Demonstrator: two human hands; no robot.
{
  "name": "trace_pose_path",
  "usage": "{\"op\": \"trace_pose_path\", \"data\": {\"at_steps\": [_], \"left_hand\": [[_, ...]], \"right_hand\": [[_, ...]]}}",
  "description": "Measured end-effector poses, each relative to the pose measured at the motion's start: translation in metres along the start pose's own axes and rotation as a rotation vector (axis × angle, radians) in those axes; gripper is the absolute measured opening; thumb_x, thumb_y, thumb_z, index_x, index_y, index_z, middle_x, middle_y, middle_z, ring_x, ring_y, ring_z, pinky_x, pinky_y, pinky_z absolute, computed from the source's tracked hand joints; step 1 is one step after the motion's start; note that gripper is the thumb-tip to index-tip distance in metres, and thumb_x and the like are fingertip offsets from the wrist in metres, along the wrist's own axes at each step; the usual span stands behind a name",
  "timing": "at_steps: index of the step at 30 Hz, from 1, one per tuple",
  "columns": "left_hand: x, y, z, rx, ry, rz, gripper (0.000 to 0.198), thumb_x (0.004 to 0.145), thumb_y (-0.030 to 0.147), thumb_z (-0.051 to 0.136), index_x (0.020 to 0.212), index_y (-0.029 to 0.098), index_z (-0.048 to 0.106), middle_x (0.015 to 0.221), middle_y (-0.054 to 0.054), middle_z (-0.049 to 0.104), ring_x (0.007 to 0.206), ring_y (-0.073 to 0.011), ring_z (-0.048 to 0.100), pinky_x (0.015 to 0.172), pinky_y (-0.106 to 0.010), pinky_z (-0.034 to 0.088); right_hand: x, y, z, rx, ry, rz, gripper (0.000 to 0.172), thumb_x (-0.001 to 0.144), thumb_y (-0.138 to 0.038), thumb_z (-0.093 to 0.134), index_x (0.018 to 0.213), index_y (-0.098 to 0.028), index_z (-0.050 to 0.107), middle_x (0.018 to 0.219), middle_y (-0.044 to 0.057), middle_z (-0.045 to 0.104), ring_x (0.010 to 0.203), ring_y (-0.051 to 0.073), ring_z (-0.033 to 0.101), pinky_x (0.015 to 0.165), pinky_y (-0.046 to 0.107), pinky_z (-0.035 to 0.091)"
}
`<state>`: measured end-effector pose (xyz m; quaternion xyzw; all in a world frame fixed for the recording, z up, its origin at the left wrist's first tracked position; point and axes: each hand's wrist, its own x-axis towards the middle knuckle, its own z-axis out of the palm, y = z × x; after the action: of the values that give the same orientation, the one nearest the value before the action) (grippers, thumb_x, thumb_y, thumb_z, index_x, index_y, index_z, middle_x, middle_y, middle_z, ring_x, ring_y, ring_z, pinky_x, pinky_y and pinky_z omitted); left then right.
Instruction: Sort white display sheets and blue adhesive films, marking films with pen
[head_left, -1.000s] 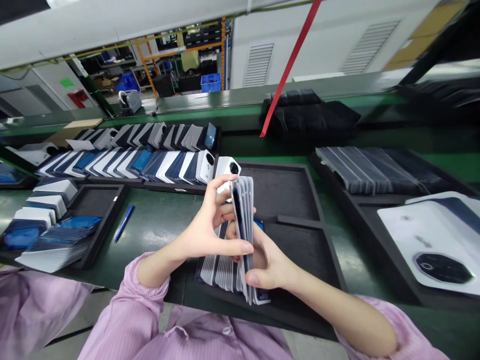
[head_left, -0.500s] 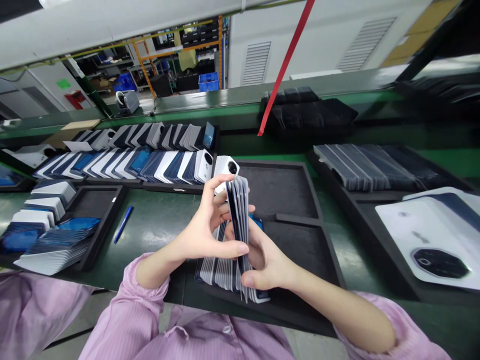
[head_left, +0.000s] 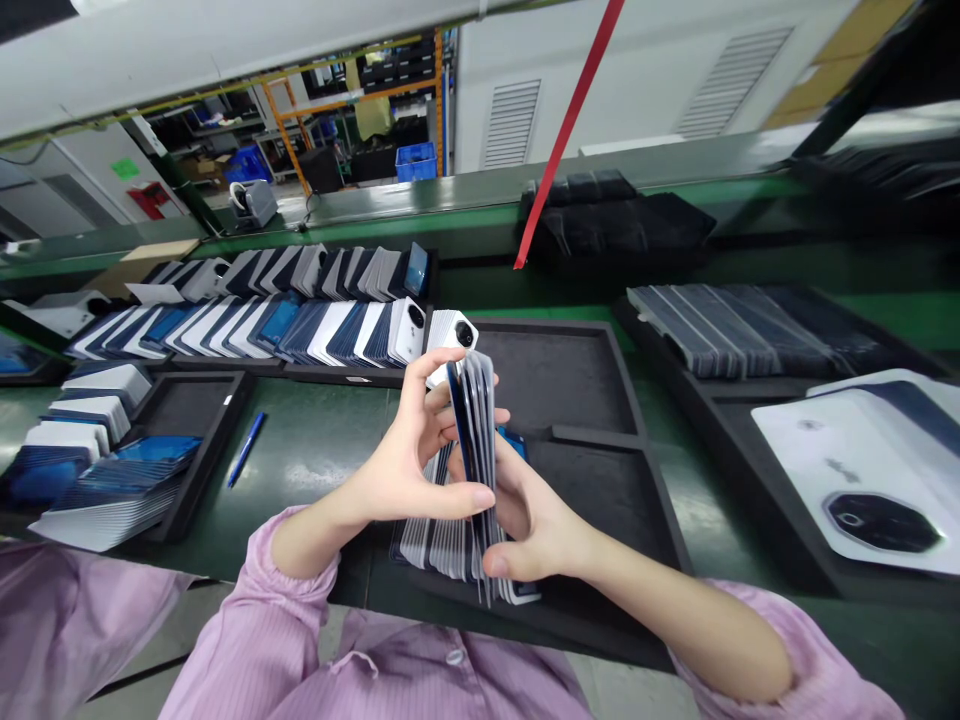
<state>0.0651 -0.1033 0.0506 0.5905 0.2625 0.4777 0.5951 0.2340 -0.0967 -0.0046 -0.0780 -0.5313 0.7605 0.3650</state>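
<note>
A thin stack of phone back covers (head_left: 480, 430), white with a dark one on its left side, stands on edge between my hands. My left hand (head_left: 420, 450) grips it from the left, thumb across the near edges and fingers behind. From the right, my right hand (head_left: 529, 515) holds its lower part with the thumb in front; some fingers are hidden behind the stack. Below lies a row of more covers (head_left: 439, 548) in the near part of a black tray (head_left: 600, 500). White covers with a dark camera patch (head_left: 454, 328) stand behind my left fingers.
Long rows of white and blue covers (head_left: 330, 330) fill trays at the back left. A blue pen (head_left: 246, 450) lies beside another tray (head_left: 225, 400) on the left. Dark covers (head_left: 720, 330) and large white covers (head_left: 862, 470) are to the right. A red strap (head_left: 570, 140) hangs ahead.
The dark cover on the left side of the stack leans slightly further left, its top a little apart from the others. Both hands stay almost in place.
</note>
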Motion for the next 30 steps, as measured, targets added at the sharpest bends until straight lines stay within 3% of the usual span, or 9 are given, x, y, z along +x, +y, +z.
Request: {"op": "trace_pose_path", "data": {"at_steps": [6, 13, 17, 19, 22, 26, 30], "left_hand": [[0.0, 0.0, 0.002, 0.011, 0.004, 0.018, 0.09, 0.074, 0.028, 0.084, 0.141, 0.041, 0.025, 0.15, -0.01, 0.043, 0.128, -0.0318, 0.059, 0.106, -0.05, 0.051], [-0.002, 0.003, 0.005, 0.019, 0.03, 0.005, 0.089, 0.075, 0.028, 0.083, 0.141, 0.041, 0.025, 0.151, -0.009, 0.042, 0.129, -0.0328, 0.058, 0.106, -0.05, 0.051], [-0.003, 0.002, 0.006, 0.032, 0.043, 0.0, 0.093, 0.076, 0.029, 0.081, 0.147, 0.039, 0.021, 0.152, -0.011, 0.042, 0.133, -0.0335, 0.056, 0.108, -0.049, 0.049], [-0.002, -0.002, 0.008, 0.032, 0.081, -0.023, 0.09, 0.079, 0.032, 0.077, 0.151, 0.035, 0.022, 0.156, -0.012, 0.04, 0.139, -0.0335, 0.05, 0.113, -0.049, 0.044], [0.002, -0.015, 0.012, 0.01, 0.197, -0.153, 0.067, 0.085, 0.037, 0.068, 0.146, 0.024, 0.042, 0.153, -0.012, 0.049, 0.14, -0.0322, 0.048, 0.118, -0.047, 0.038], [0.013, -0.029, 0.015, -0.162, 0.37, -0.26, 0.043, 0.081, 0.042, 0.07, 0.116, 0.017, 0.068, 0.127, -0.011, 0.071, 0.124, -0.0331, 0.062, 0.109, -0.046, 0.047], [0.023, -0.028, 0.011, -0.264, 0.489, -0.315, 0.042, 0.067, 0.044, 0.082, 0.096, 0.015, 0.072, 0.099, -0.01, 0.078, 0.102, -0.0338, 0.072, 0.094, -0.046, 0.056]], "right_hand": [[0.0, 0.001, 0.0, -0.018, 0.037, 0.04, 0.094, 0.063, -0.046, 0.093, 0.137, -0.031, 0.038, 0.102, 0.003, 0.044, 0.09, 0.018, 0.053, 0.096, 0.042, 0.05], [0.0, 0.0, 0.0, -0.01, 0.006, 0.012, 0.083, 0.065, -0.046, 0.092, 0.132, -0.031, 0.045, 0.102, 0.002, 0.046, 0.094, 0.019, 0.055, 0.093, 0.039, 0.051], [0.001, -0.001, 0.001, -0.015, 0.026, 0.028, 0.09, 0.064, -0.047, 0.092, 0.136, -0.03, 0.042, 0.108, 0.004, 0.052, 0.097, 0.02, 0.059, 0.09, 0.037, 0.053], [0.003, 0.001, 0.0, -0.026, 0.103, 0.063, 0.089, 0.062, -0.046, 0.094, 0.133, -0.03, 0.042, 0.114, 0.006, 0.055, 0.103, 0.022, 0.062, 0.092, 0.038, 0.054], [0.007, 0.005, -0.004, -0.132, 0.319, 0.086, 0.085, 0.056, -0.045, 0.097, 0.121, -0.028, 0.045, 0.118, 0.008, 0.059, 0.111, 0.025, 0.063, 0.096, 0.04, 0.054], [0.009, 0.003, -0.012, -0.376, 0.499, 0.045, 0.073, 0.064, -0.05, 0.092, 0.117, -0.026, 0.047, 0.114, 0.007, 0.064, 0.11, 0.026, 0.064, 0.095, 0.04, 0.054], [0.008, -0.008, -0.013, -0.622, 0.572, 0.014, 0.058, 0.07, -0.049, 0.087, 0.109, -0.025, 0.052, 0.104, 0.005, 0.068, 0.093, 0.025, 0.067, 0.081, 0.038, 0.056]]}}
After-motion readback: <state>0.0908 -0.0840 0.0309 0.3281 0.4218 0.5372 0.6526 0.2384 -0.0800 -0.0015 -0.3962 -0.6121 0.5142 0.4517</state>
